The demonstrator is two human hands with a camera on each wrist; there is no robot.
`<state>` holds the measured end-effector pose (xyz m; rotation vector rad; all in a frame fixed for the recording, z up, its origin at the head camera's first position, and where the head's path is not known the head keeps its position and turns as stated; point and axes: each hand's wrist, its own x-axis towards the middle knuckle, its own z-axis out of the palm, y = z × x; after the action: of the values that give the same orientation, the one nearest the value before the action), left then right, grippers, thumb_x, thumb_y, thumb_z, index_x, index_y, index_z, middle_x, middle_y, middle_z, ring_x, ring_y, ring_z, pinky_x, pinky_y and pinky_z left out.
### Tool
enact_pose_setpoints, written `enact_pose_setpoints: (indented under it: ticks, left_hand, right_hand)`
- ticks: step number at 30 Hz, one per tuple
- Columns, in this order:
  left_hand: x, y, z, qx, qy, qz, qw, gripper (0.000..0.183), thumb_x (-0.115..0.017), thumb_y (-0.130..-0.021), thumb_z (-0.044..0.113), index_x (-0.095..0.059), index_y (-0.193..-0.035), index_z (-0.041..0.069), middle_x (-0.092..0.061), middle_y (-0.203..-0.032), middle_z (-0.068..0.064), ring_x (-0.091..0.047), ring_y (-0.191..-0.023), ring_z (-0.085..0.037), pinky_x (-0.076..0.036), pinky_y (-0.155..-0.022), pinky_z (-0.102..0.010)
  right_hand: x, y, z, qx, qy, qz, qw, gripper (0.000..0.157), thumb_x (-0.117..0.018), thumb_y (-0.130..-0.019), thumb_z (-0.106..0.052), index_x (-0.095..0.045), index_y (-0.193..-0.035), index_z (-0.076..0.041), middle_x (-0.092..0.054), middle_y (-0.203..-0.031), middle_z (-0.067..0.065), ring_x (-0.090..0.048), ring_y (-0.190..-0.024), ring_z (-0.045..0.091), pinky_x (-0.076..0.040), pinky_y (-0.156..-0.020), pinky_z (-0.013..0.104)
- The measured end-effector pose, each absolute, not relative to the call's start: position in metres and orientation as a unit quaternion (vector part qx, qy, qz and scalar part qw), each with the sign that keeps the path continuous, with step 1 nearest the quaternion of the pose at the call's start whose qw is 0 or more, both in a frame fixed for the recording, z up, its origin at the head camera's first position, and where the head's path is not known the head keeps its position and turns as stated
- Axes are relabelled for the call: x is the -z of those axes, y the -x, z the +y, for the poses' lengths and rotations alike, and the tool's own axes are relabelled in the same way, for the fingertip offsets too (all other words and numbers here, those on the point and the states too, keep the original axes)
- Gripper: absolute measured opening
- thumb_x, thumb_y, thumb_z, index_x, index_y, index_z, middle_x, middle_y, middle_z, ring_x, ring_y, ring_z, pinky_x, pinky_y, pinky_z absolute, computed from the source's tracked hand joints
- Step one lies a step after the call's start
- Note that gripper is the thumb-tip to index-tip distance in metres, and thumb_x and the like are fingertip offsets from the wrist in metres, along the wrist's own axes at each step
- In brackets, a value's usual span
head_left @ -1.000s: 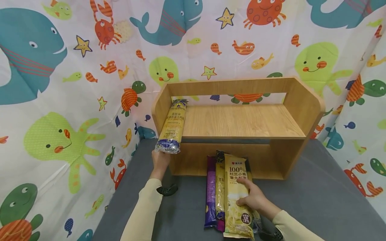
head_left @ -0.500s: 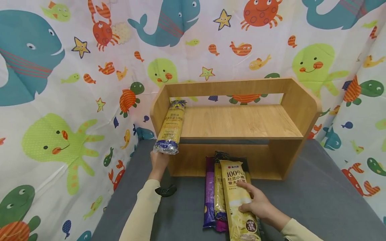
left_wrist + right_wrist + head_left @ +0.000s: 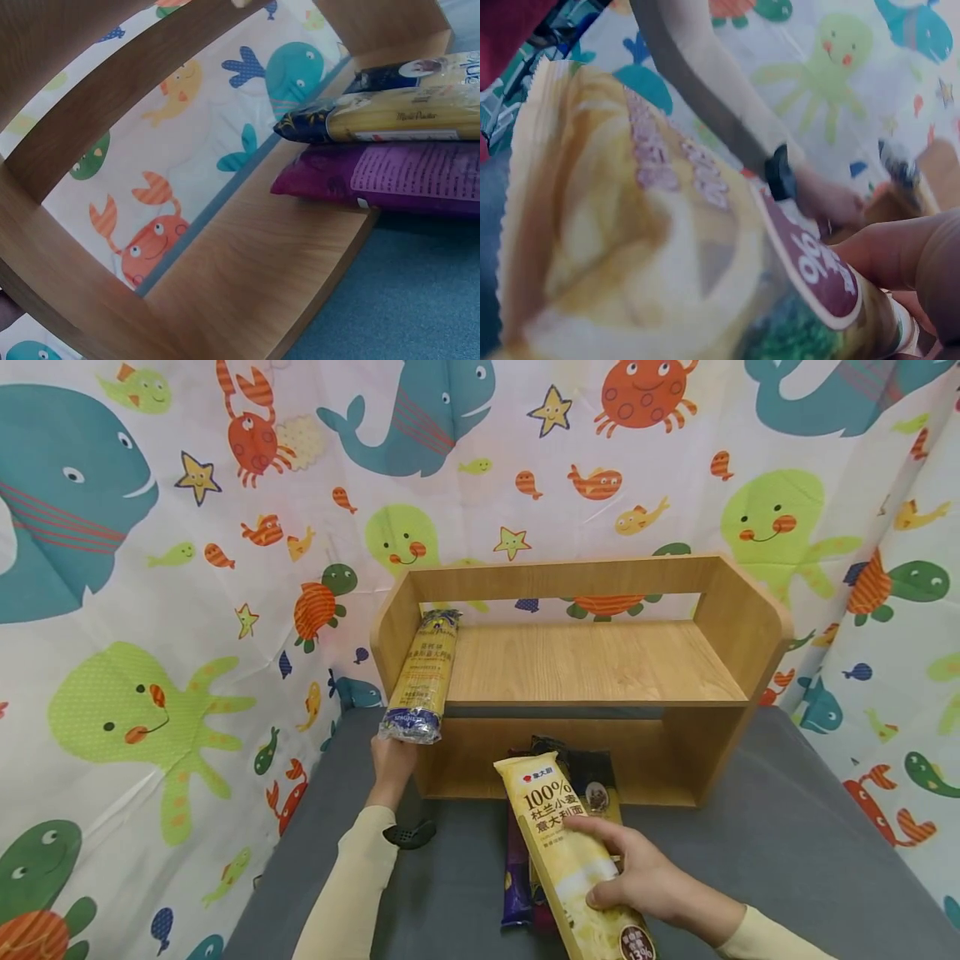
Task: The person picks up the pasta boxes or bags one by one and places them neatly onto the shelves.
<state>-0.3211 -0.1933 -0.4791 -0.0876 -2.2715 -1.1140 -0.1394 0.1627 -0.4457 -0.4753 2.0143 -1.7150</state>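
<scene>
My right hand [image 3: 637, 872] grips a yellow pasta packet [image 3: 551, 843], thumb and fingers on its face and edge; the packet is tilted, its top leaning left. Up close in the right wrist view, the packet [image 3: 667, 225] fills much of the frame. My left hand [image 3: 393, 768] holds the left side of the wooden shelf [image 3: 600, 660], just below a spaghetti packet [image 3: 423, 681] lying on the upper board; most of its fingers are hidden. Beneath the yellow packet lie a purple packet [image 3: 516, 877] and a dark packet [image 3: 597, 781], partly covered.
In the left wrist view, the purple packet [image 3: 337, 176] and a Spaghetti-type yellow packet [image 3: 405, 116] poke into the lower compartment [image 3: 277, 247]. A grey tabletop [image 3: 750, 860] carries the shelf. A curtain [image 3: 247, 568] with sea animals surrounds it.
My right hand has lifted the yellow pasta packet off the pile and swung its top to the left, uncovering the dark packet. My left hand stays at the shelf's left side.
</scene>
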Motion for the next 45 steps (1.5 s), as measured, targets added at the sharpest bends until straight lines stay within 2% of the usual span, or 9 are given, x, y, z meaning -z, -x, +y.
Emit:
enact_pose_setpoints:
  ticks: [8, 15, 20, 28, 33, 36, 40, 45]
  left_hand:
    - [0.481, 0.322, -0.196, 0.423, 0.033, -0.855, 0.297, 0.033, -0.055, -0.104, 0.019, -0.065, -0.126, -0.003, -0.072, -0.082, -0.022, -0.047, -0.052, -0.010, -0.038, -0.051, -0.032]
    - [0.479, 0.320, -0.194, 0.427, 0.019, -0.858, 0.287, 0.033, -0.056, -0.104, 0.018, -0.066, -0.127, -0.003, -0.074, -0.088, -0.024, -0.055, -0.057, -0.021, -0.040, -0.053, -0.033]
    - [0.478, 0.321, -0.195, 0.421, 0.025, -0.855, 0.301, 0.031, -0.056, -0.104, 0.017, -0.068, -0.122, -0.004, -0.074, -0.087, -0.024, -0.057, -0.058, -0.025, -0.041, -0.054, -0.035]
    - [0.479, 0.320, -0.195, 0.435, 0.022, -0.850, 0.297, 0.028, -0.056, -0.102, 0.014, -0.069, -0.116, -0.006, -0.068, -0.071, -0.021, -0.048, -0.053, -0.017, -0.037, -0.051, -0.031]
    - [0.481, 0.317, -0.194, 0.439, 0.018, -0.846, 0.300, 0.027, -0.058, -0.100, 0.013, -0.070, -0.116, -0.007, -0.072, -0.079, -0.023, -0.050, -0.056, -0.018, -0.039, -0.053, -0.033]
    - [0.483, 0.317, -0.194, 0.443, 0.016, -0.848, 0.290, 0.028, -0.058, -0.101, 0.014, -0.070, -0.118, -0.005, -0.073, -0.081, -0.023, -0.051, -0.057, -0.017, -0.039, -0.053, -0.032]
    - [0.484, 0.319, -0.194, 0.452, 0.012, -0.848, 0.277, 0.030, -0.057, -0.102, 0.016, -0.068, -0.123, -0.003, -0.071, -0.078, -0.020, -0.049, -0.055, -0.016, -0.038, -0.052, -0.030]
    - [0.482, 0.322, -0.195, 0.450, 0.012, -0.846, 0.286, 0.029, -0.058, -0.102, 0.015, -0.069, -0.121, -0.003, -0.073, -0.084, -0.021, -0.052, -0.058, -0.019, -0.039, -0.054, -0.031]
  right_hand:
    - [0.407, 0.131, 0.156, 0.617, 0.206, 0.714, 0.257, 0.090, -0.072, -0.073, 0.003, -0.035, -0.156, -0.002, -0.047, -0.135, 0.030, -0.065, -0.098, 0.027, -0.060, -0.075, 0.035]
    - [0.372, 0.135, 0.154, 0.633, 0.211, 0.692, 0.274, 0.092, -0.071, -0.076, 0.005, -0.029, -0.158, -0.002, -0.051, -0.131, 0.023, -0.066, -0.100, 0.026, -0.060, -0.077, 0.037]
    - [0.347, 0.146, 0.149, 0.626, 0.204, 0.707, 0.260, 0.093, -0.072, -0.078, 0.004, -0.026, -0.159, -0.002, -0.049, -0.136, 0.027, -0.066, -0.101, 0.025, -0.060, -0.077, 0.037]
    - [0.319, 0.176, 0.131, 0.617, 0.142, 0.743, 0.217, 0.091, -0.071, -0.081, 0.005, -0.028, -0.160, -0.007, -0.052, -0.134, 0.028, -0.068, -0.095, 0.022, -0.060, -0.077, 0.037]
    - [0.314, 0.202, 0.117, 0.614, 0.101, 0.751, 0.219, 0.087, -0.067, -0.087, 0.003, -0.026, -0.161, -0.016, -0.055, -0.128, 0.024, -0.071, -0.090, 0.021, -0.060, -0.076, 0.037]
    - [0.312, 0.218, 0.110, 0.602, 0.092, 0.764, 0.212, 0.087, -0.066, -0.088, 0.003, -0.023, -0.162, -0.016, -0.056, -0.127, 0.024, -0.071, -0.088, 0.021, -0.059, -0.076, 0.036]
    - [0.309, 0.239, 0.100, 0.598, 0.081, 0.772, 0.200, 0.088, -0.065, -0.089, 0.006, -0.021, -0.163, -0.014, -0.052, -0.133, 0.028, -0.069, -0.091, 0.021, -0.059, -0.076, 0.034]
    - [0.306, 0.261, 0.088, 0.644, 0.048, 0.731, 0.220, 0.088, -0.060, -0.092, 0.009, -0.018, -0.164, -0.020, -0.046, -0.137, 0.021, -0.066, -0.096, 0.022, -0.060, -0.079, 0.036]
